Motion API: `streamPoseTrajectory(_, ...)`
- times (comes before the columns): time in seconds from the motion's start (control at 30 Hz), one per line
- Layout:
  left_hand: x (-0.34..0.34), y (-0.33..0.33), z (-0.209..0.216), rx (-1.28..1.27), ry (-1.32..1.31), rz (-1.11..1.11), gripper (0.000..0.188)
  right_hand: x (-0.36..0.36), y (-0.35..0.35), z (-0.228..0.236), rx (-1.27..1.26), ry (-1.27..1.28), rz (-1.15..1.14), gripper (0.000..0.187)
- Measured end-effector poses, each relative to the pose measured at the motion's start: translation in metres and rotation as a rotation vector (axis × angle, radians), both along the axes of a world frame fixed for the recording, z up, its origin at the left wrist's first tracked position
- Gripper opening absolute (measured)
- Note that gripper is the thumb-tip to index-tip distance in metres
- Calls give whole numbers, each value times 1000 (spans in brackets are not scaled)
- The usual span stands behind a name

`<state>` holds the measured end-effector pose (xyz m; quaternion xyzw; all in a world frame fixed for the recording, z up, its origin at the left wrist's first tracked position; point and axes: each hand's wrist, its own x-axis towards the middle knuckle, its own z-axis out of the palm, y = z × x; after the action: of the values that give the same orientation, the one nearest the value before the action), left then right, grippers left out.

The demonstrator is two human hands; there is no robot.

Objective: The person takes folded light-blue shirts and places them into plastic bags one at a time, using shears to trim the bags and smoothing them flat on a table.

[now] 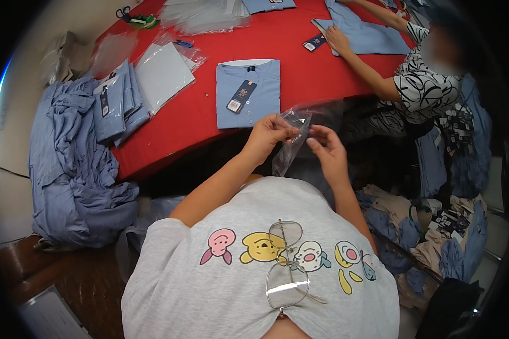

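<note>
In front of my chest, just off the table's edge, I hold a clear plastic bag (287,158). My left hand (270,135) pinches it near its upper end, fingers closed on the film. Close to the bag's right side is my right hand (330,153), its thumb and fingertips curved but apart; whether they touch the film is hard to see. Beyond my hands lies a folded light blue shirt (227,85), collar at the far end. A dark hang tag (242,96) rests on its front.
The red-covered table (201,124) carries bagged shirts (111,110), white sheets (163,73) and a pile of clear bags (203,14). Blue garments (73,152) hang over its left end. At right a co-worker (430,79) handles another blue shirt (367,34). Garment heaps (430,237) stand lower right.
</note>
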<state>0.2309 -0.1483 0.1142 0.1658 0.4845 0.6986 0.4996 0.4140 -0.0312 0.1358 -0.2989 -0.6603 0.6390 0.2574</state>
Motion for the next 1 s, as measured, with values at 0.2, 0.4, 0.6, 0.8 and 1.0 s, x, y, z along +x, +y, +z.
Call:
streamPoseTrajectory(0.2,1,-6,10,-54,-25,-33,18,-18,2,-4,-211,140,35,13)
streamPoseTrajectory(0.4,-15,-16,10,76,293,61,50,-22,35,1,-687,91,95,19)
streamPoseTrajectory(0.6,-40,7,45,88,477,-284,51,-26,34,15,-758,-145,230,30)
streamPoseTrajectory(0.8,-42,12,65,-201,514,-168,20,8,38,58,-731,2,225,44)
streamPoseTrajectory(1.0,-35,14,74,-199,426,-63,35,23,31,44,-516,-59,55,15)
